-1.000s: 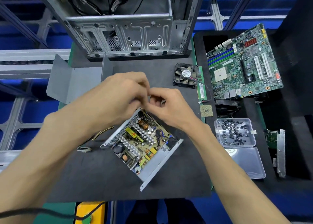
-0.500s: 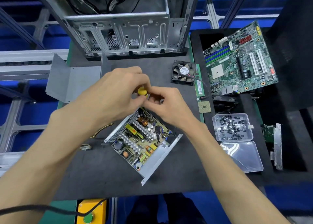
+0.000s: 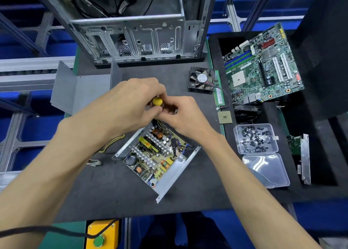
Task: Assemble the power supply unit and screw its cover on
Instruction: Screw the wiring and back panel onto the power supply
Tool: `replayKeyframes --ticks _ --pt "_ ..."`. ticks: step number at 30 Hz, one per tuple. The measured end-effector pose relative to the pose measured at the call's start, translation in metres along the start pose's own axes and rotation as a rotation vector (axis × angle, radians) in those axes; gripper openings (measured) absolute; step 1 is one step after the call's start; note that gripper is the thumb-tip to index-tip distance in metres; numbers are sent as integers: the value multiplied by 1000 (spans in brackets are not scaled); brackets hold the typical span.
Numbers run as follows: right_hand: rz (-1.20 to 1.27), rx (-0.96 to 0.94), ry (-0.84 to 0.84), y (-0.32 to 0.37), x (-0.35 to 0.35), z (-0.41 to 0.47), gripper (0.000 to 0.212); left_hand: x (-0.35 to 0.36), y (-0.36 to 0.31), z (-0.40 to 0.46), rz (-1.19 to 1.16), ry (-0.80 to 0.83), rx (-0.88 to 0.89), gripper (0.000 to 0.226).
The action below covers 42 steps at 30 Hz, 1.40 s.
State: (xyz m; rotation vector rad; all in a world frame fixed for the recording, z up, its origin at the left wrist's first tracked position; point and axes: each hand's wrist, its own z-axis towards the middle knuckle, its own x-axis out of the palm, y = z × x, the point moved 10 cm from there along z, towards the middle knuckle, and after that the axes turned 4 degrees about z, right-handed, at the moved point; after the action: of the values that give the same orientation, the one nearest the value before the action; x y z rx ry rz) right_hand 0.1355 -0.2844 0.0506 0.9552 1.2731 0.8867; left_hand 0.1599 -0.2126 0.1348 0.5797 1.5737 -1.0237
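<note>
The open power supply unit lies tilted on the dark mat, its circuit board and coils exposed. Above its far corner my left hand grips a screwdriver whose yellow handle end shows between the fingers. My right hand is curled beside it, fingertips pinching at the screwdriver's shaft; what lies under them is hidden. The grey folded metal cover lies at the mat's left edge. A clear box of screws sits to the right, lid open.
An empty computer case stands at the back. A black fan, a memory stick, a CPU chip and a motherboard lie to the right. A yellow button box sits at the near edge.
The yellow screwdriver handle has come into sight between my hands. Both hands stay together over the unit's far corner; the view has shifted slightly.
</note>
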Motion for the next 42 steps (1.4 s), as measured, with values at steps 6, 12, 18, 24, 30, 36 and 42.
replayKeyframes --ticks 6,12,18,24,30,36,42 --pt "-67 27 -1 -2 1 -1 7 4 11 -4 36 -71 -160 21" --pt "-61 31 -11 0 0 -4 36 7 3 -6 -23 -10 -43 17" --pt "-58 39 -75 -2 -5 -11 24 12 8 -17 -101 -58 -6 33" --pt "249 118 -420 -7 -45 -29 39 26 65 -60 -62 -216 -406 30" --pt "181 296 -532 -26 -61 -49 45 86 81 -84 112 172 -541 48" --pt "50 346 -530 -41 -63 -72 39 83 68 -75 168 147 -448 40" --pt "-74 342 -522 -47 -71 -88 46 86 51 -75 80 102 -432 32"
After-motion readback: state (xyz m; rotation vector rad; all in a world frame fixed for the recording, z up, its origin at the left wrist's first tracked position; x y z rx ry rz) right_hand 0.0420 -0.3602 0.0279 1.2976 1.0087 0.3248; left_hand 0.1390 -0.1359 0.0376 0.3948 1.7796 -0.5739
